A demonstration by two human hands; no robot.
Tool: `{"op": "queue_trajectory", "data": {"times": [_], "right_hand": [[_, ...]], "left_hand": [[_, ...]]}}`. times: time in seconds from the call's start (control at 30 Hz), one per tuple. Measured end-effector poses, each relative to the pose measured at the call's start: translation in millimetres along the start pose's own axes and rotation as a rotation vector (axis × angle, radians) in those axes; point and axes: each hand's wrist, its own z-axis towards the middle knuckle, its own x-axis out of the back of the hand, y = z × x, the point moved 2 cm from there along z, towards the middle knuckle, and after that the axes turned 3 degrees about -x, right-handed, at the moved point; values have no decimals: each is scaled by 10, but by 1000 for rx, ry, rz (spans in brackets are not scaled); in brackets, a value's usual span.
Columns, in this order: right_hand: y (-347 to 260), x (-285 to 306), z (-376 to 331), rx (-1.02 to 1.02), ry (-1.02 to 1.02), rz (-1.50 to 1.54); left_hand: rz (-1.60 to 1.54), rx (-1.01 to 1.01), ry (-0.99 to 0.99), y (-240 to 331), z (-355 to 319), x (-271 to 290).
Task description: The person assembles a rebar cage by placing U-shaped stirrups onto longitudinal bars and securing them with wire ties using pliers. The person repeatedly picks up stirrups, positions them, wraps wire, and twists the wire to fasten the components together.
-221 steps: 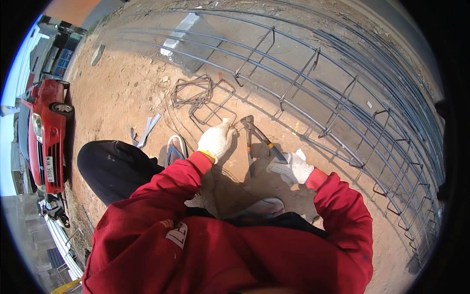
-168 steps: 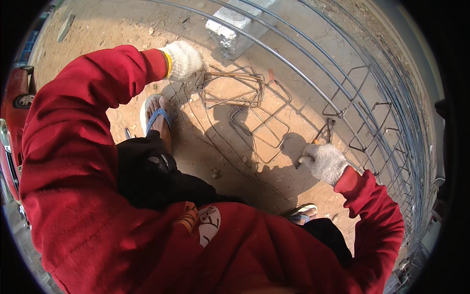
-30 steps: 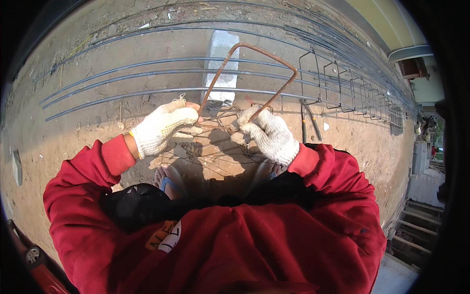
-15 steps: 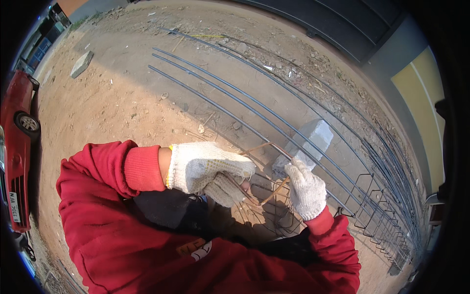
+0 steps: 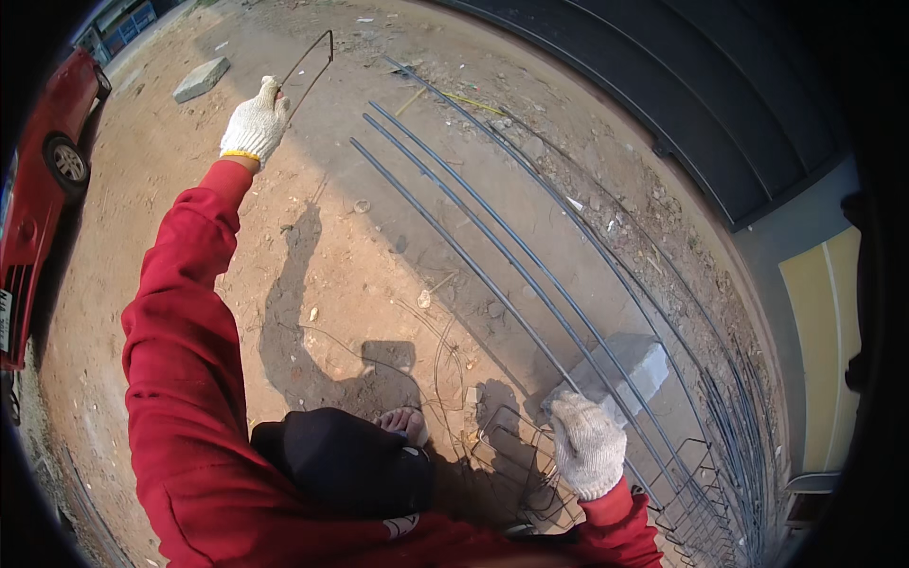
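Three long steel bars [image 5: 514,260] slant from upper centre toward lower right, crossing by a pale concrete block [image 5: 646,375], with bent rod frames [image 5: 502,408] heaped on the ground at lower centre. A red car [image 5: 49,180] and a stone slab [image 5: 201,79] sit at upper left. The left arm stretches far up-left, its gloved left hand [image 5: 257,121] grasping a bent rod [image 5: 330,47] off the ground. The gloved right hand [image 5: 589,445], lower right, is curled beside the bars; whether it grips one I cannot tell.
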Motion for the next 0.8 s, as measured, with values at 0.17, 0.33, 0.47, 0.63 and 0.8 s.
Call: {"op": "queue_trajectory", "data": {"times": [0.17,0.33,0.47,0.63,0.8], "right_hand": [[1101,-39,1216,-177,383,-470],[1744,-671,1158,-423,84,-330],[1771,-795,1016,-378,271,-369],[1733,-752,1053,-406,238,-335],[1716,-780,1006,-434,234,-308]], "left_hand": [[5,51,36,-165,753,-967],[-37,147,-14,-98,1018,-1582],[-50,145,-60,-107,1094,-1758],[-307,74,-175,-103,768,-1579],[-412,66,-198,-78,179,-1247]]}}
